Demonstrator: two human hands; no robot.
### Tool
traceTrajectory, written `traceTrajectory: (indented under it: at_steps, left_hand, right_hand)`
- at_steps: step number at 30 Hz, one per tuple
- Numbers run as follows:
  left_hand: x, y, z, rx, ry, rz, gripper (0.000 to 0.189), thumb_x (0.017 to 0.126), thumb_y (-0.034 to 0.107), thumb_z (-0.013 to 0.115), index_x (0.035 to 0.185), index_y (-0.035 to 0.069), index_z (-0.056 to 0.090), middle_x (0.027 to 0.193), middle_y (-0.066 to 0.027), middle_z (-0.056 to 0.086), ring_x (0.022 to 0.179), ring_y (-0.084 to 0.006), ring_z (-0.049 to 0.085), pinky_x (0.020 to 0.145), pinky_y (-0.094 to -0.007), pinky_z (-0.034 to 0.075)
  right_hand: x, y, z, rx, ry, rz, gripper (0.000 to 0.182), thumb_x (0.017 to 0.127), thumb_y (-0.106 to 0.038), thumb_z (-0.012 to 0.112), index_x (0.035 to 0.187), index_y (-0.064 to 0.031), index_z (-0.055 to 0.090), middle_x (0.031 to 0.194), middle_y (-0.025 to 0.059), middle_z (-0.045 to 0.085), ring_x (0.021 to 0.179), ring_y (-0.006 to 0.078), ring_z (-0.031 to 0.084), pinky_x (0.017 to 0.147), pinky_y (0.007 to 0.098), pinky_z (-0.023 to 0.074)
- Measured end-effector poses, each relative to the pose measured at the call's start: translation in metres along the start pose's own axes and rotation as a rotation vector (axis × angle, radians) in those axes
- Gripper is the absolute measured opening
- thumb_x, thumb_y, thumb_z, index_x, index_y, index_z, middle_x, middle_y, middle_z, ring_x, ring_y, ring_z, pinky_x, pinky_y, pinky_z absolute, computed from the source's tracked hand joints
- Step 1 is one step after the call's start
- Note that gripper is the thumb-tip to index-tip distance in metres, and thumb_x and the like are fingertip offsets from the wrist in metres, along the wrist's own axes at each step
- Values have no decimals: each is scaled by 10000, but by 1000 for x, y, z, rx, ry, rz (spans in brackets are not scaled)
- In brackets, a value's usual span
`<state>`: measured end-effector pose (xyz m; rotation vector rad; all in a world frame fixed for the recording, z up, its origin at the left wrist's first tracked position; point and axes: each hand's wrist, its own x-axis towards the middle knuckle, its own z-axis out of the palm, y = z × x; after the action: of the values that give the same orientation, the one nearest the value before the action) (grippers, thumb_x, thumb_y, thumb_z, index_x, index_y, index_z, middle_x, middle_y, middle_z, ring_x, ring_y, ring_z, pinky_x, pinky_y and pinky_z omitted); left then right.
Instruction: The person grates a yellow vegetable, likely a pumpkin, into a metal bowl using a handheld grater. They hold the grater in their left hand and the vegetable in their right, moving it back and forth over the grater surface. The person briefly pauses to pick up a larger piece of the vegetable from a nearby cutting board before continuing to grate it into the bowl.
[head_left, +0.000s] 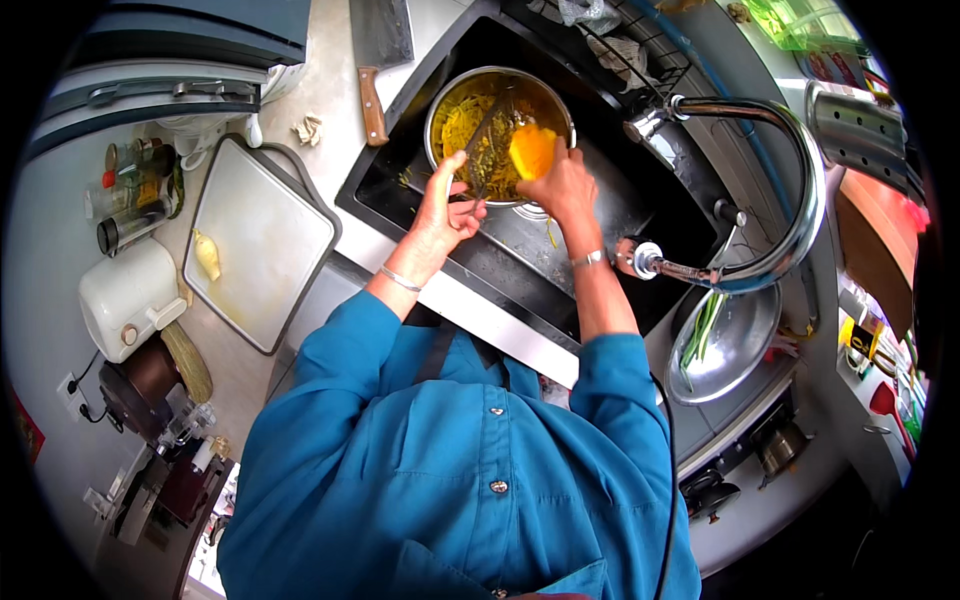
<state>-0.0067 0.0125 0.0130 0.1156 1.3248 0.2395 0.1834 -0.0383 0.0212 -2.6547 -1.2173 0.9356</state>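
My left hand holds a flat metal grater slanted over a stainless steel pot, which stands in the dark sink. In my right hand is an orange piece of vegetable, perhaps pumpkin, at the right side of the grater, over the pot. Whether the piece touches the grater, I cannot tell. Yellow shreds lie inside the pot. A few shreds are on the sink's bottom below it.
A chrome faucet arches at the right, its spout close to my right wrist. A cleaver lies beyond the sink's left edge. At the left, a cutting board bears a peeled pale vegetable. A metal bowl holds green onions.
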Motion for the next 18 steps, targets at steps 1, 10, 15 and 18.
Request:
traceTrajectory:
  at_steps: [1,10,15,18]
  left_hand:
    - [11,1,-10,-7,-43,-30,979,698,664,778,1295,-17,406,991,-224,597,725,-226,611,547,-247,452]
    - [-7,-28,29,181,15,79,758,719,673,758,1107,67,522,897,-57,530,700,-131,520,537,-251,405]
    - [0,-13,-4,106,-41,30,897,737,688,717,1237,-23,494,987,-117,594,759,-149,565,567,-221,441]
    - [2,-12,0,119,-25,22,858,735,695,714,1204,0,531,941,-101,615,752,-141,568,565,-226,445]
  right_hand:
    - [-18,5,-6,-11,11,-125,1018,574,-376,841,1452,-62,433,1196,219,616,971,394,692,816,457,581]
    - [15,-2,34,-97,136,-14,981,661,-387,847,1431,34,408,1196,188,576,938,365,700,728,443,583]
    - [-69,-25,-13,-37,136,-311,981,607,-262,847,1438,28,414,1144,202,578,866,382,695,683,449,586]
    - [-45,-38,3,-130,121,-252,973,596,-234,849,1424,45,421,1112,197,579,832,362,692,674,433,588]
